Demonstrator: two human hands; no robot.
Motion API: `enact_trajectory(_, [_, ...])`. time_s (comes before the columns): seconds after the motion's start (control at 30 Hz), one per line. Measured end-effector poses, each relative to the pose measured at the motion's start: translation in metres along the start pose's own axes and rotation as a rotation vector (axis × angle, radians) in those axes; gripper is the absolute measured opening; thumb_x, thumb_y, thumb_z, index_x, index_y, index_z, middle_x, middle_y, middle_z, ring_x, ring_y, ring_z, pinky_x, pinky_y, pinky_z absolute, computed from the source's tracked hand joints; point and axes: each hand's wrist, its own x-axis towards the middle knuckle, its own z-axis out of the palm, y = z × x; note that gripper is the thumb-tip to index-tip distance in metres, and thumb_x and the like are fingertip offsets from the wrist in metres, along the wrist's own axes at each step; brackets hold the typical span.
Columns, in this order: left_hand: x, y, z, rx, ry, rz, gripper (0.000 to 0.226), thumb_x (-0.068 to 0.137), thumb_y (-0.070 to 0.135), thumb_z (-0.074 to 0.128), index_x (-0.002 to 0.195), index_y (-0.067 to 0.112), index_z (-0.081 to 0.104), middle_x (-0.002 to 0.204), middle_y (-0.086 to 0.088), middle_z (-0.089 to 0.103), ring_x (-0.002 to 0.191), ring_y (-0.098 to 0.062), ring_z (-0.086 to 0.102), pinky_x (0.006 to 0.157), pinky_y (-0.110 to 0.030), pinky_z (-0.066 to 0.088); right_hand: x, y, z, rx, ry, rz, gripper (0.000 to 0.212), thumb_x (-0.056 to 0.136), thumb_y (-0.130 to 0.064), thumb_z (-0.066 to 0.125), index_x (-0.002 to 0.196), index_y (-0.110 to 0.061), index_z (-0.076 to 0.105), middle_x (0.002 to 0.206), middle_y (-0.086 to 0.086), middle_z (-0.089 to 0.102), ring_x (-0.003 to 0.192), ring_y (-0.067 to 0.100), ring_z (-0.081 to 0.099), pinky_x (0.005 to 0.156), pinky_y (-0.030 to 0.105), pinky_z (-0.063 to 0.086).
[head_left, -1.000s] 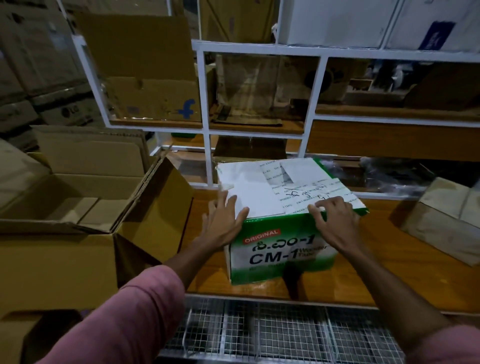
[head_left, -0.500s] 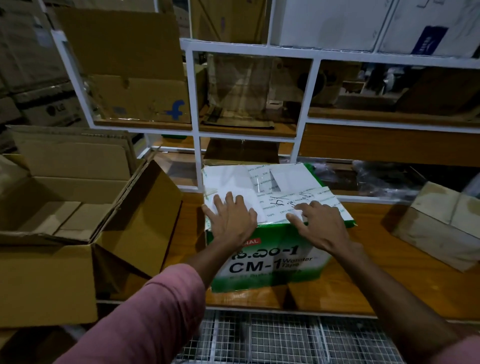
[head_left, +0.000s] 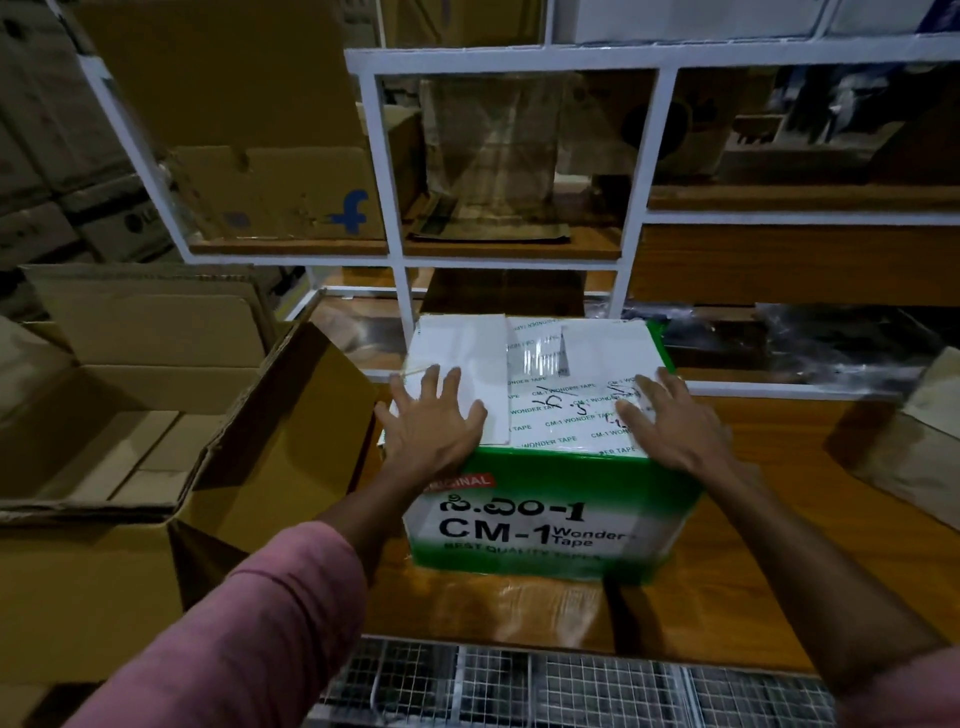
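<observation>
— Now, head view, item one?
— Green-and-white tape box (head_left: 540, 525), closed, printed "CM-1 Wonder Tape". It stands on the wooden counter (head_left: 779, 545) at the centre of the frame, and its lid is sealed with printed clear tape.
— Hands?
— Left hand (head_left: 431, 428): flat, fingers spread, lying on the white sheet at the lid's nine o'clock side. Right hand (head_left: 675, 428): flat, fingers spread, lying on the taped lid at its three o'clock side. The two are apart, and neither is curled round anything.
— Surroundings?
— Open brown carton (head_left: 130, 415), flaps up, at nine o'clock of the box and just beside it. Brown parcel (head_left: 914, 457) at three o'clock, well apart. White rack (head_left: 385, 182) at twelve o'clock, holding a cardboard sheet (head_left: 270, 192) marked with a blue "f". Wire mesh (head_left: 571, 686) at six o'clock, below the counter edge. Pink sleeve (head_left: 234, 634) on the left forearm.
</observation>
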Motion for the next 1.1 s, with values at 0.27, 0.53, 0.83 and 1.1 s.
enact_trajectory(0.27, [0.037, -0.023, -0.004, 0.081, -0.191, 0.014, 0.087, 0.085, 0.087, 0.013, 0.161, 0.045, 0.001, 0.172, 0.012, -0.008, 0.15, -0.054, 0.012, 0.117, -0.07, 0.02, 0.023, 0.004, -0.002, -0.006, -0.05, -0.042, 0.086, 0.09, -0.084, 0.016, 0.162, -0.038, 0.015, 0.172, -0.005, -0.004, 0.153, 0.035, 0.025, 0.115, 0.069, 0.021])
enact_trajectory(0.53, [0.042, -0.033, -0.002, 0.003, -0.125, -0.016, 0.088, 0.088, 0.084, 0.018, 0.163, 0.039, 0.01, 0.172, 0.011, -0.004, 0.15, -0.039, 0.032, 0.113, -0.061, 0.033, 0.026, -0.002, -0.005, -0.041, -0.074, -0.033, 0.09, 0.085, -0.087, 0.011, 0.162, -0.039, 0.01, 0.171, -0.005, -0.009, 0.153, 0.036, 0.024, 0.115, 0.068, 0.022])
enact_trajectory(0.83, [0.031, -0.055, -0.016, -0.019, -0.143, 0.026, 0.079, 0.096, 0.075, 0.025, 0.163, 0.035, 0.011, 0.172, 0.012, -0.007, 0.147, -0.049, 0.028, 0.113, -0.063, 0.031, 0.001, -0.036, 0.006, -0.061, -0.045, 0.016, 0.089, 0.087, -0.086, 0.015, 0.162, -0.037, 0.013, 0.172, -0.005, -0.004, 0.153, 0.034, 0.023, 0.114, 0.07, 0.022])
enact_trajectory(1.1, [0.009, -0.081, -0.034, -0.099, -0.126, 0.143, 0.079, 0.098, 0.07, 0.035, 0.163, 0.031, 0.017, 0.172, 0.012, 0.003, 0.145, -0.047, 0.031, 0.111, -0.059, 0.034, -0.056, -0.07, 0.015, 0.019, 0.123, 0.077, 0.09, 0.084, -0.081, 0.023, 0.157, -0.028, 0.032, 0.17, -0.001, 0.015, 0.149, 0.032, 0.033, 0.111, 0.072, 0.027])
